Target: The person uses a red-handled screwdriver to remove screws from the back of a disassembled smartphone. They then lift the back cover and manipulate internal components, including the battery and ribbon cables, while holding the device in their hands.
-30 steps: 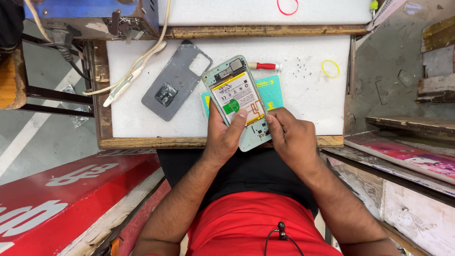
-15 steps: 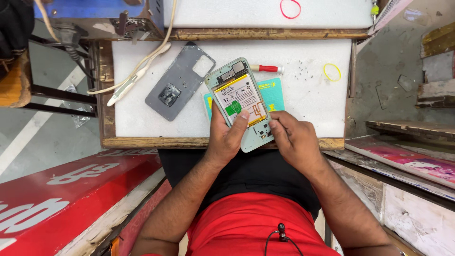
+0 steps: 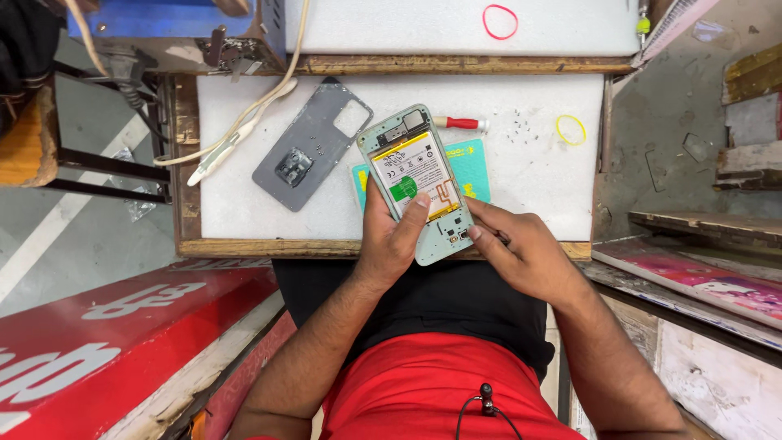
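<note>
An opened phone (image 3: pixel 414 167) with a pale green frame and its white battery showing lies tilted over the near edge of the white work surface (image 3: pixel 521 187). My left hand (image 3: pixel 389 236) grips its lower left side, thumb resting on the battery. My right hand (image 3: pixel 521 253) touches the phone's lower right corner with its fingertips, pinched on a small dark part or tool that I cannot make out. The phone's grey back cover (image 3: pixel 314 145) lies to the left, inner side up.
A red-handled screwdriver (image 3: pixel 460 123) and a teal card (image 3: pixel 472 167) lie behind the phone. Small screws (image 3: pixel 521 130) and a yellow rubber band (image 3: pixel 571 129) sit to the right. A beige cable (image 3: pixel 244 122) runs over the left edge. A red rubber band (image 3: pixel 500 21) lies farther back.
The view has drifted slightly. My left thumb has slid up onto the battery, and my right fingers stay at the phone's lower end.
</note>
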